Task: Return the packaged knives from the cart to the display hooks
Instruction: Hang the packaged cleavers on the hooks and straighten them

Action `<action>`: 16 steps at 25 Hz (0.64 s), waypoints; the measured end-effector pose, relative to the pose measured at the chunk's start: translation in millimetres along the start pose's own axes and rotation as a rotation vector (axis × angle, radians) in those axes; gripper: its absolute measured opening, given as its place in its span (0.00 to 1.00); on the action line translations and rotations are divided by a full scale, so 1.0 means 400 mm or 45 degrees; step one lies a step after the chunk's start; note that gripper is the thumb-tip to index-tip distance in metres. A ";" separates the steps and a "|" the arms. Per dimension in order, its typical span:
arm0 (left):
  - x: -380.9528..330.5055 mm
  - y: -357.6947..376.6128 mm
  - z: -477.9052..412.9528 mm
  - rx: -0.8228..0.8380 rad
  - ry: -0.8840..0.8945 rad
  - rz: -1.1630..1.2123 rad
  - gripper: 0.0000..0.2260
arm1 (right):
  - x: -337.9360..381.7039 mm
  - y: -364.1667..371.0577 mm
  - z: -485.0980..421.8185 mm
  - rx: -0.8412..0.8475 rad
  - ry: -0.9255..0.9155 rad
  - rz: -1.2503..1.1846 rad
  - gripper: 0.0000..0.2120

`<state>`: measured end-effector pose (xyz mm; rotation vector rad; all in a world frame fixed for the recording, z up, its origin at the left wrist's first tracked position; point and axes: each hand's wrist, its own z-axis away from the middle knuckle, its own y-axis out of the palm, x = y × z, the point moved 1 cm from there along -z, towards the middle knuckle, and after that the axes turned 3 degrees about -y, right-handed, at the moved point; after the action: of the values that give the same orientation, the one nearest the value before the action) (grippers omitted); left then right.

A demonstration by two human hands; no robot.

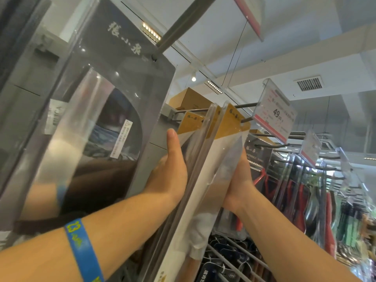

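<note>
Two packaged knives (211, 167) in clear plastic with yellow card tops hang close together at the middle of the view. The front pack's hole sits on a metal display hook (247, 119). My left hand (171, 169) lies flat with straight fingers against the left side of the packs. My right hand (240, 180) reaches up behind the front pack from the right; its fingers are mostly hidden by the plastic. A large dark packaged knife (105, 119) hangs on another hook (183, 23) close at the upper left.
A price tag (274, 115) reading 49 sticks out at the hook's end. More hooks with packaged utensils (305, 190) run off to the right. A cardboard box (191, 98) sits on top of the shelf. Lower wire hooks (234, 255) hold small dark packs.
</note>
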<state>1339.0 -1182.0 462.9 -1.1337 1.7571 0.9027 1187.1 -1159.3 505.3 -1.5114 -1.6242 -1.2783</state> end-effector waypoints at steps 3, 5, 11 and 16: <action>-0.010 -0.005 0.007 -0.143 0.045 -0.008 0.40 | 0.008 0.000 0.000 -0.113 -0.034 0.011 0.43; -0.015 -0.007 0.002 -0.112 0.005 0.017 0.39 | 0.012 -0.009 -0.002 -0.160 -0.061 0.024 0.42; 0.005 -0.008 -0.011 0.051 -0.085 0.094 0.50 | 0.002 -0.022 0.006 -0.160 0.065 0.074 0.45; -0.002 -0.006 0.026 0.051 -0.010 0.003 0.58 | -0.010 -0.024 0.011 -0.065 0.055 0.091 0.49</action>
<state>1344.1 -1173.2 459.2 -1.1011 1.7624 0.8687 1179.5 -1156.1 497.7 -1.5478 -1.5074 -1.3134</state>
